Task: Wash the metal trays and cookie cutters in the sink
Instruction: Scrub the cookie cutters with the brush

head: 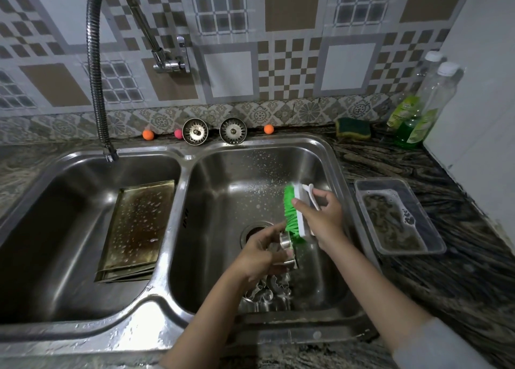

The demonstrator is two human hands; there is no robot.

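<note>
Over the right sink basin [250, 173], my left hand [260, 253] grips a small metal cookie cutter [287, 246]. My right hand [320, 215] holds a scrub brush [295, 210] by its white handle, and the green bristles touch the cutter. Several more metal cookie cutters [267, 290] lie heaped at the near side of this basin, under my left wrist. Stacked metal trays [136, 223], stained brown and flecked with suds, lean against the right wall of the left basin [55, 229].
A flexible tap hose [96, 90] hangs over the left basin. Two sink strainers [195, 131] and small coloured balls line the back ledge. On the right counter stand a clear tub of soapy water [395, 218], a green sponge [352, 127] and detergent bottles [418, 118].
</note>
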